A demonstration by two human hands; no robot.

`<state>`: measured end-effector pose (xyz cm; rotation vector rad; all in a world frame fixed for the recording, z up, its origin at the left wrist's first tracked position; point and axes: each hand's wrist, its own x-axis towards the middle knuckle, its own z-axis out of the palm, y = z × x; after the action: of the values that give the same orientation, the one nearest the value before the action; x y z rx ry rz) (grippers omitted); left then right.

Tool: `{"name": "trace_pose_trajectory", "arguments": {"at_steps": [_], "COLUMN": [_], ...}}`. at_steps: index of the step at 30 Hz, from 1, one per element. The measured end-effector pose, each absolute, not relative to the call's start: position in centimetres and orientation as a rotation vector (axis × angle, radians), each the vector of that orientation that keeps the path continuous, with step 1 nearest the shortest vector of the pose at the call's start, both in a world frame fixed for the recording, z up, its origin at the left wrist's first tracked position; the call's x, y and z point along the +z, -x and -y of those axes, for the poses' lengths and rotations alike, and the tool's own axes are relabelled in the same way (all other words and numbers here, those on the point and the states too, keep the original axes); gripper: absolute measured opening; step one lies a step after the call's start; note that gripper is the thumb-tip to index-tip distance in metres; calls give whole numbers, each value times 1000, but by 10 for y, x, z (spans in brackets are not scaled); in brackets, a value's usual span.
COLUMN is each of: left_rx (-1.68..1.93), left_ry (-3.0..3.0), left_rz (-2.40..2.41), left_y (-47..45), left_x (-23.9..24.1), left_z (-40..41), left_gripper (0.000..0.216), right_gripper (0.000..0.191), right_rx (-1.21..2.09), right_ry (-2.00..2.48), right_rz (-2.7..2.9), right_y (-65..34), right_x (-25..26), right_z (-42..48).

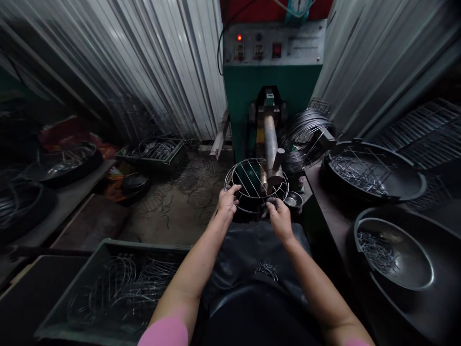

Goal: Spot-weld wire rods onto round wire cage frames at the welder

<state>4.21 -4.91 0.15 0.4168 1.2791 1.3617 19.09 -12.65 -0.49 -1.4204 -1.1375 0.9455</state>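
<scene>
A round wire rack (248,179), a ring with straight cross wires, lies under the metal arm (271,144) of a green welding machine (273,72). My left hand (227,201) grips the ring's near-left edge with curled fingers. My right hand (279,216) is pinched at the ring's near-right edge, right below the arm's round electrode foot; what its fingertips hold is too small to make out. A few short wire pieces (266,268) rest on the dark apron over my lap.
A grey crate (108,293) of wire rings sits at the lower left. Two dark pans (374,173) (392,254) with short wire pieces stand on the right bench. A coil of wire (306,134) hangs beside the machine. Corrugated metal walls rise behind.
</scene>
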Motion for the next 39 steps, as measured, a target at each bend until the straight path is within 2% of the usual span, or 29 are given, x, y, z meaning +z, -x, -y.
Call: {"name": "trace_pose_trajectory", "arguments": {"at_steps": [10,17,39], "left_rx": [1346,1375,1369], "left_ry": [-417,-470,-455], "left_rz": [-1271,-1264,-1254], "left_y": [-38,-37,-37], "left_x": [4,0,-1], "left_z": [50,53,52], "left_gripper": [41,44,42], "right_gripper": [20,17,20], "right_rx": [866,810,869], "right_ry": [1174,1348,1353], "right_rz": [1017,1319,1259], "right_y": [-212,-203,-202], "right_x": [-4,-19,-18], "right_z": [140,136,130]}}
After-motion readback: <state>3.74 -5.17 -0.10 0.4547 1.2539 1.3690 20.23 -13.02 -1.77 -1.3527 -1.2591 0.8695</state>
